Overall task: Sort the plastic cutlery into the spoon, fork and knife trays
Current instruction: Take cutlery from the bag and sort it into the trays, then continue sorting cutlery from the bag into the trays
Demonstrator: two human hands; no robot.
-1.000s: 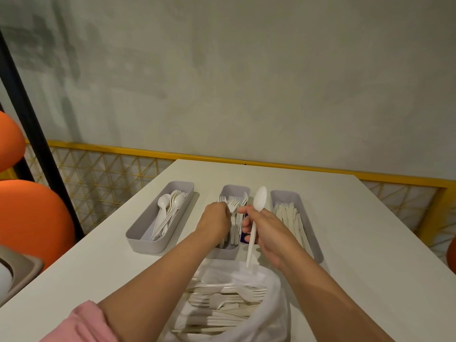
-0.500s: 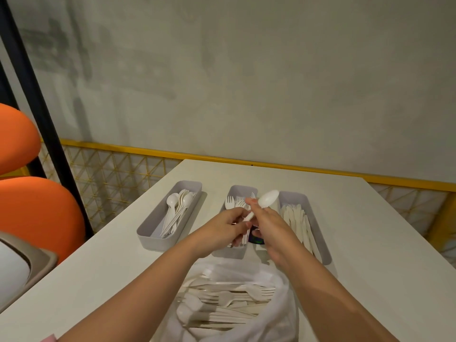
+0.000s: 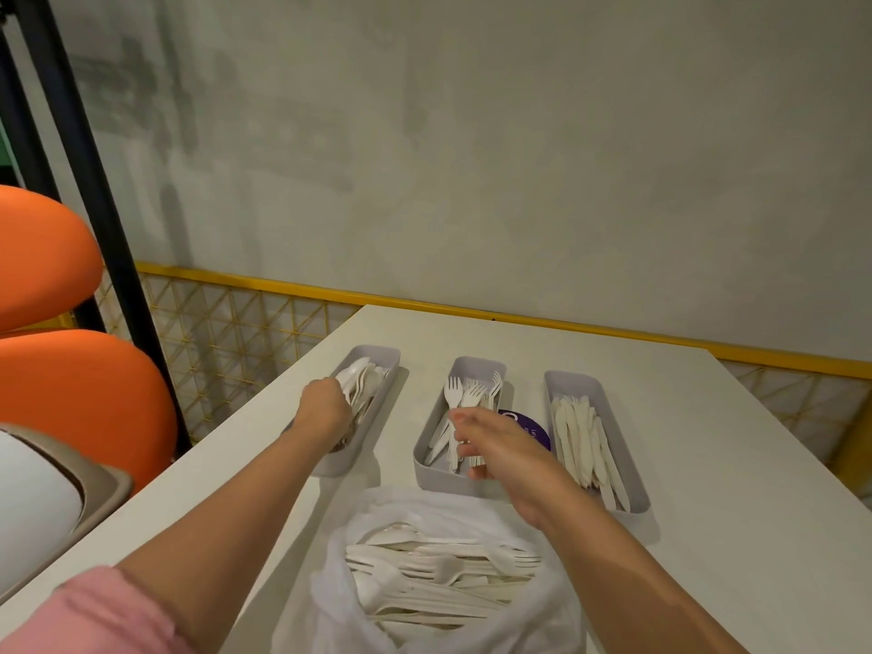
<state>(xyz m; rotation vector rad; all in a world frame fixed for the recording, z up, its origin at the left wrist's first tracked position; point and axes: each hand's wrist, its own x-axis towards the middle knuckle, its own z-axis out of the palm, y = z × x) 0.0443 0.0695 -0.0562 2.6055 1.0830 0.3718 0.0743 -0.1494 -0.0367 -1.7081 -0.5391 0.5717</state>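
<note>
Cushions (image 3: 71, 408), orange, are sitting at far left, with a black pole (image 3: 94, 181) rising just beside them. Pink sleeve (image 3: 108, 616) is showing at bottom left. I'm watching the left hand (image 3: 325, 410) reaching into the spoon tray (image 3: 337, 464), leftmost of three grey trays lying side by side on the white desk (image 3: 731, 488). Its fingers (image 3: 342, 397) are curling down among the white spoons (image 3: 363, 380) piled in that tray's far half. The back of the hand is hiding the fingertips, so I'm not able to tell whether they are clamping a spoon.

Nearer me, at centre bottom, a clear plastic bag (image 3: 330, 601) is lying open on the desk. It is holding a mixed heap of white cutlery (image 3: 439, 578), with forks and spoons showing.

Next right, the fork tray (image 3: 443, 481) is holding white forks (image 3: 467, 394), tines pointing away from me. The right hand (image 3: 505, 446) is hovering over this tray's near end, fingers apart and relaxed, gripping nothing. I'm not able to tell whether they are touching the fork handles. A round purple object (image 3: 528, 424) is peeking out from behind that hand, between the fork tray and the knife tray (image 3: 566, 382). The knife tray, rightmost, is holding white knives (image 3: 585, 446) lying lengthwise. Behind the desk, a yellow rail (image 3: 283, 280) is running along the grey wall.
</note>
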